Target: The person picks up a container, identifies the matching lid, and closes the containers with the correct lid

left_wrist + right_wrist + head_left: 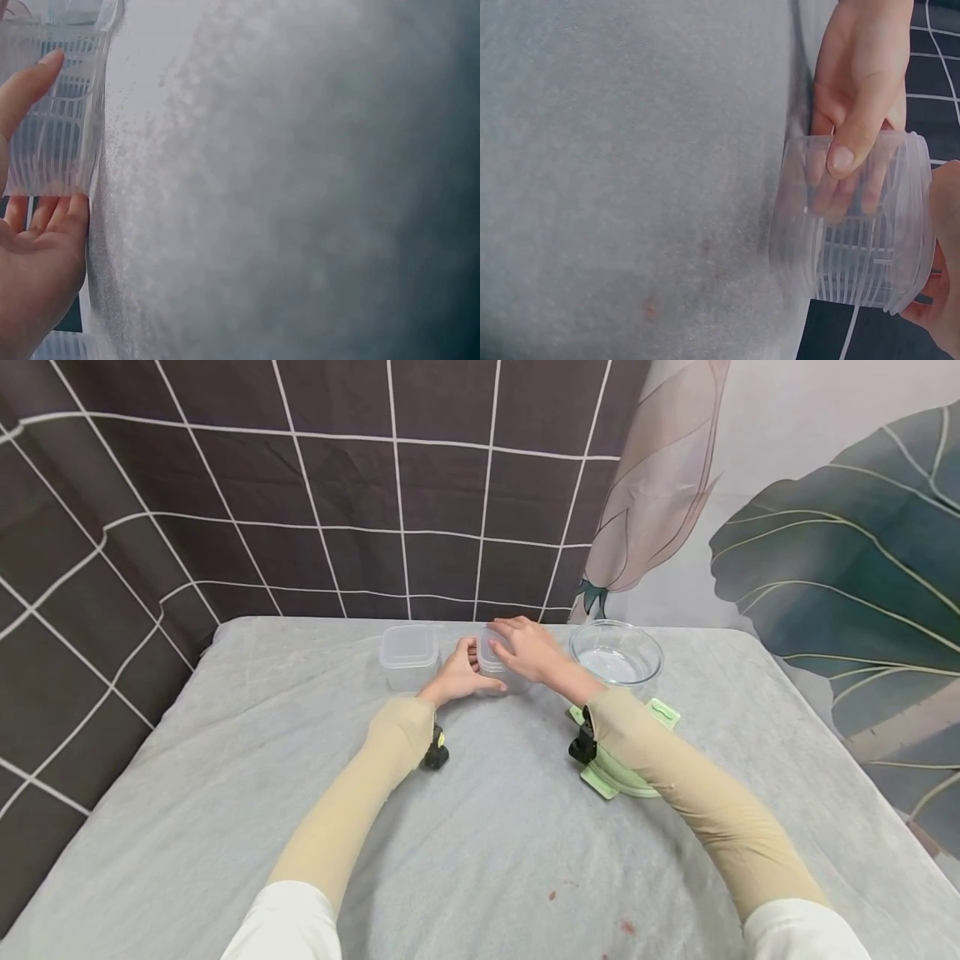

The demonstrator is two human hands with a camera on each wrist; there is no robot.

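Note:
A clear plastic food container (491,667) with a frosted lid (491,646) stands near the table's back edge. My left hand (459,673) grips its left side, thumb along the near wall and fingers round behind. In the right wrist view the left hand's fingers (842,196) show through the clear wall. My right hand (531,649) lies over the lid from the right, its fingers extended across the top. Part of that hand (946,247) appears at the right wrist view's edge, against the lid side. A second lidded container (409,657) sits just left of my left hand.
A round glass bowl (617,653) stands behind my right forearm. Under that forearm lies a green lid with clip tabs (600,781), partly hidden by the sleeve. A grey cloth (480,860) with small reddish spots covers the table, and a dark gridded curtain (360,485) hangs behind.

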